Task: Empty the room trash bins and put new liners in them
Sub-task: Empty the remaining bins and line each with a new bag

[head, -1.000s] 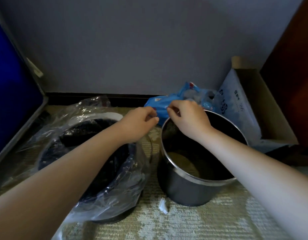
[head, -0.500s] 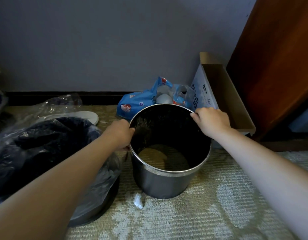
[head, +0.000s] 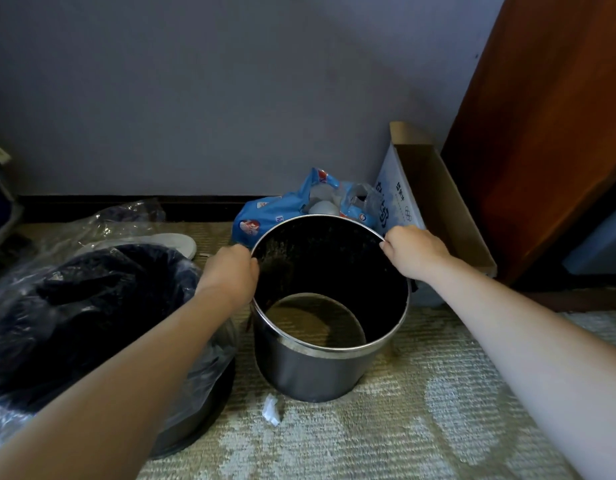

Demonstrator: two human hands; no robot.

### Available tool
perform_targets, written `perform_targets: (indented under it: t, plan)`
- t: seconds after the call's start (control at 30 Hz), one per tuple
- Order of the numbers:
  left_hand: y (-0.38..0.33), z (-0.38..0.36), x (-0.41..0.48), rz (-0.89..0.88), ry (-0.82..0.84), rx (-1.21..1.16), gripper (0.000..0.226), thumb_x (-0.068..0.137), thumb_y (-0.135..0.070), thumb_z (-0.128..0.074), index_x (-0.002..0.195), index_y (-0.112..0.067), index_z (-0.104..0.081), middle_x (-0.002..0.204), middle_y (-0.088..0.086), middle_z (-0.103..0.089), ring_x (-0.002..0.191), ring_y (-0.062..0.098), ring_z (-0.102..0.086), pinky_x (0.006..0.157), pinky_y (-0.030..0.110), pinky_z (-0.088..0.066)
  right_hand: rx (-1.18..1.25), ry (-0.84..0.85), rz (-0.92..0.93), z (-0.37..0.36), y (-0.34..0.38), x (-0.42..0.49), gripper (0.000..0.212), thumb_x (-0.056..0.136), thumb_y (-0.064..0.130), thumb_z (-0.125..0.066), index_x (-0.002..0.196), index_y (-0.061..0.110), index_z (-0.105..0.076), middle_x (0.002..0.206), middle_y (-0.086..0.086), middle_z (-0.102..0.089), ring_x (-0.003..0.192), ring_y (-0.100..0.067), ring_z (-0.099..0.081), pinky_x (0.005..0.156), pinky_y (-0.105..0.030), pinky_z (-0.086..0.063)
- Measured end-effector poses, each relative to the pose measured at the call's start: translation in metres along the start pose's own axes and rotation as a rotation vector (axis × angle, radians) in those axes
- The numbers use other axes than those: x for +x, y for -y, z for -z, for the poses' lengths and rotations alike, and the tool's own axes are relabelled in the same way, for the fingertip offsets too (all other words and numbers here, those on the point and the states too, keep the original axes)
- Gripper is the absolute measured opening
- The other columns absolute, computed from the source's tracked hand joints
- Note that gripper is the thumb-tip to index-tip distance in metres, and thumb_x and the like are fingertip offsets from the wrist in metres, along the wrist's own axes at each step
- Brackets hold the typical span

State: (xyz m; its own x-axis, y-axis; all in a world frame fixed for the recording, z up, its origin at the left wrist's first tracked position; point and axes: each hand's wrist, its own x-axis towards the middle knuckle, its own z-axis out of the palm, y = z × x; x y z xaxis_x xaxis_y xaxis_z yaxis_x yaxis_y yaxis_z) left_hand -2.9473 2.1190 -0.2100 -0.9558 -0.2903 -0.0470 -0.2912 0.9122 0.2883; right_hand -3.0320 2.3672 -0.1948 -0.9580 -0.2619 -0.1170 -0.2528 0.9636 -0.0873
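Steel bin [head: 310, 368] stands upright on the carpet [head: 386, 438], bare inside. The left hand [head: 230, 271] is closed on its left rim and the right hand [head: 414, 252] is closed on its right rim. Just left of it sits a second bin [head: 182, 424] draped in a clear liner [head: 102, 220] over dark contents. A blue bag [head: 265, 216] lies behind the steel bin, beside a cardboard box [head: 441, 209]. A paper scrap [head: 271, 409] lies in front.

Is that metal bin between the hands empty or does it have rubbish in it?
Empty: the metal bin shows a bare bottom and dark bare walls. Whether a clear liner is in it, I cannot tell.
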Motion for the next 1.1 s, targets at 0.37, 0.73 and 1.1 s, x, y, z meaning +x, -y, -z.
perform_targets:
  t: [0.37, 0.73, 1.1]
  plan:
    - [-0.018, 0.157, 0.027, -0.079, -0.265, -0.076, 0.039, 0.097, -0.02, -0.046, 0.063, -0.002, -0.049, 0.09, 0.031, -0.063, 0.089, 0.044, -0.059, 0.073, 0.038, -0.043, 0.014, -0.371, 0.052, 0.141, 0.035, 0.019, 0.033, 0.101, 0.028, -0.038, 0.091, 0.005, -0.059, 0.107, -0.02, -0.061, 0.103, -0.042, -0.055, 0.075, -0.039, -0.039]
    - [0.029, 0.321, -0.001, -0.009, -0.425, 0.016, 0.038, 0.098, -0.021, -0.045, 0.067, -0.006, -0.058, 0.058, 0.008, -0.064, 0.059, 0.021, -0.064, 0.058, 0.029, -0.049, 0.068, -0.552, 0.261, 0.259, 0.137, 0.03, 0.029, 0.098, 0.024, -0.041, 0.087, 0.004, -0.058, 0.108, -0.026, -0.06, 0.104, -0.044, -0.055, 0.076, -0.039, -0.041]
    - [0.109, 0.374, -0.083, 0.193, -0.257, 0.047, 0.029, 0.099, -0.023, -0.044, 0.086, -0.004, -0.062, 0.065, 0.007, -0.068, 0.046, 0.003, -0.063, 0.046, 0.014, -0.048, 0.067, -0.415, 0.514, 0.27, 0.244, 0.001, 0.038, 0.093, 0.021, -0.048, 0.057, 0.008, -0.049, 0.055, -0.006, -0.05, 0.073, -0.032, -0.061, 0.06, -0.029, -0.04]
